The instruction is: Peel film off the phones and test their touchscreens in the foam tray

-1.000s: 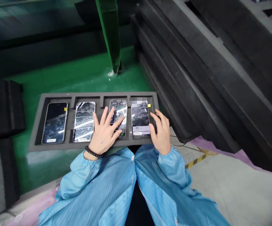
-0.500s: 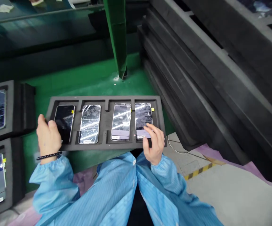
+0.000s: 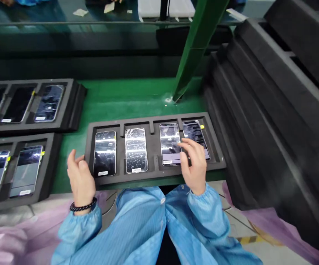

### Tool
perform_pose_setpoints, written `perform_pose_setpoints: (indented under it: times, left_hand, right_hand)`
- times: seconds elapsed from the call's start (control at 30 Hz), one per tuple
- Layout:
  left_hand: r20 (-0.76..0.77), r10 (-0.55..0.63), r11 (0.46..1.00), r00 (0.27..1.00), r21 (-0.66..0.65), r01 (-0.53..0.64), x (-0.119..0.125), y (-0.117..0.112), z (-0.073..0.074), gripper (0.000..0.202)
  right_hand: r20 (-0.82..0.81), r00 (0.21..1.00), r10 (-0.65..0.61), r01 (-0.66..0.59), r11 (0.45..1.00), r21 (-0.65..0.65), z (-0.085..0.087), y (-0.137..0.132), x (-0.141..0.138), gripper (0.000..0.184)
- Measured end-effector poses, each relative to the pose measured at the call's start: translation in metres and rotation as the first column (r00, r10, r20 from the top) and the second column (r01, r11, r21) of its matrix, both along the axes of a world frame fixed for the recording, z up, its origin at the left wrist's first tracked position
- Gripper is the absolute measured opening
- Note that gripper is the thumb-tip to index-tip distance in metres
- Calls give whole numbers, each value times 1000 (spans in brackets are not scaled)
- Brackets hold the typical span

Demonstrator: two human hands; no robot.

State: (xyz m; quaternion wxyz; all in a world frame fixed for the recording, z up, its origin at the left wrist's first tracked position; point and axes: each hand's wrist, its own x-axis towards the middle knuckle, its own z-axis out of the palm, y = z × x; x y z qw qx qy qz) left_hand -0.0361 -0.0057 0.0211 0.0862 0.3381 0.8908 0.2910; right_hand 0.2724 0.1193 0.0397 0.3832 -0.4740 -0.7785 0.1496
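A black foam tray (image 3: 121, 180) lies on the green table, with four recesses each holding a phone. From left these are a dark-screened phone (image 3: 104, 152), a phone under wrinkled, bubbled film (image 3: 136, 151), a lit phone showing text (image 3: 169, 141) and another text-screen phone (image 3: 194, 134) with a yellow tab. My right hand (image 3: 194, 165) hovers over the last two, thumb and fingers apart, fingertips by the third phone's right edge. Whether they touch the glass I cannot tell. At the tray's left end is my left hand (image 3: 80, 180), fingers extended and thumb near the tray's corner.
Two more foam trays with phones sit at left, a farther tray (image 3: 65, 127) and a nearer tray (image 3: 42, 197). A tall stack of black foam trays (image 3: 253, 110) leans at right. Behind my tray rises a green post (image 3: 194, 55). Pink cloth (image 3: 43, 228) hangs below the table.
My right hand has moved from the fourth phone toward the third. The camera has turned left, bringing more of the side trays into view. My left hand remains by the tray's left end.
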Motion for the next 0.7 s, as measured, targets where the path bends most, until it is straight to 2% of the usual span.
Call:
perform_pose_setpoints:
  times: [0.07, 0.13, 0.17, 0.23, 0.37, 0.53, 0.7]
  left_hand:
    - [-53, -145, 988, 988, -52, 143, -5, 6, 4, 71]
    - [-99, -318, 939, 943, -168, 299, -12, 24, 5, 87]
    - [-105, -349, 914, 931, -257, 314, -14, 35, 4, 98]
    - [-134, -373, 882, 918, -357, 306, -17, 57, 2, 111]
    - [-203, -395, 878, 896, -369, 304, -15, 82, -2, 105]
    - [-246, -409, 889, 879, -325, 323, -14, 78, -2, 97]
    - [-205, -418, 878, 885, -341, 336, -13, 78, 2, 96]
  right_hand:
    - [111, 987, 115, -109, 993, -54, 1, -1, -23, 26]
    - [234, 950, 206, -188, 977, -98, -3, 0, -46, 25]
    - [288, 928, 235, -210, 971, -118, -5, 1, -56, 26]
    - [350, 899, 261, -224, 964, -143, -10, 2, -73, 27]
    - [325, 904, 279, -248, 959, -134, -17, 4, -87, 35]
    - [264, 922, 285, -256, 957, -139, -21, 4, -83, 44]
    - [224, 920, 322, -285, 941, -185, -21, 7, -81, 51]
